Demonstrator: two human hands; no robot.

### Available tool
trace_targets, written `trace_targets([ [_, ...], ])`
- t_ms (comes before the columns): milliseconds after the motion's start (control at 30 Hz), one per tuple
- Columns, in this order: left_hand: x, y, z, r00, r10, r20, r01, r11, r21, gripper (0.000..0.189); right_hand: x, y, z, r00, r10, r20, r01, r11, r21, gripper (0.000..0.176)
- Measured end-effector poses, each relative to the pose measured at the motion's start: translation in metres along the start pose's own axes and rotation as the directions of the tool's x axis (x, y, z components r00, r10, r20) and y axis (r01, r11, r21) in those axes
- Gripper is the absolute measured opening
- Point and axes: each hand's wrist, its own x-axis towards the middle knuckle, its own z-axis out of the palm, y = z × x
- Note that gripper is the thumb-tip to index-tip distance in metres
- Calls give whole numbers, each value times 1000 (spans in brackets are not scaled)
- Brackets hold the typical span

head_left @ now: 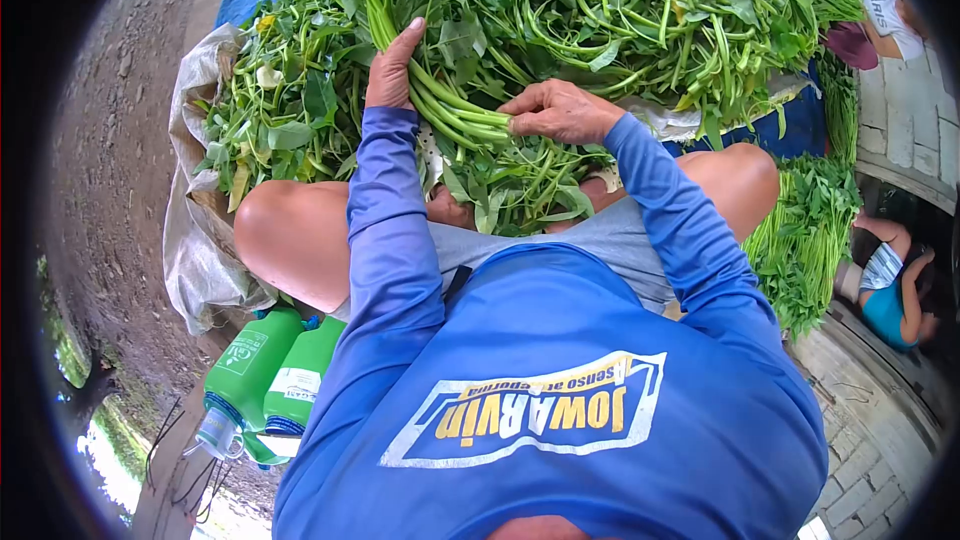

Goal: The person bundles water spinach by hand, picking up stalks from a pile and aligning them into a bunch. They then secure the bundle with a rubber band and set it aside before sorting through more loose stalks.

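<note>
My left hand (394, 68) is closed around a bunch of water spinach (440, 105), its thumb pointing up along the stems. The leafy tops fan away beyond that hand, while the cut stem ends point to the right. At those ends, my right hand (565, 112) pinches the stems between thumb and fingers. Under and around both hands lies a large heap of loose water spinach (650, 25). More leafy stems (530, 180) lie between my bent legs, close to my feet.
A whitish woven sack (205, 270) edges the heap at left, beside dirt ground (110, 140). Green jugs (245, 360) stand by my left side. At right are bundled greens (805, 230), paving (865, 460), a seated person (890, 305) and another person (885, 15) farther up.
</note>
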Motion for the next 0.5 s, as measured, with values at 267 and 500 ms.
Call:
trace_targets([
  [267,2,1,-1,962,224,-154,-207,971,119,28,-35,-57,5,957,-151,-247,81,959,-272,31],
  [500,1,32,-4,857,434,-278,-327,875,357,31,-1,-31,72,907,304,292,-72,795,-602,43],
])
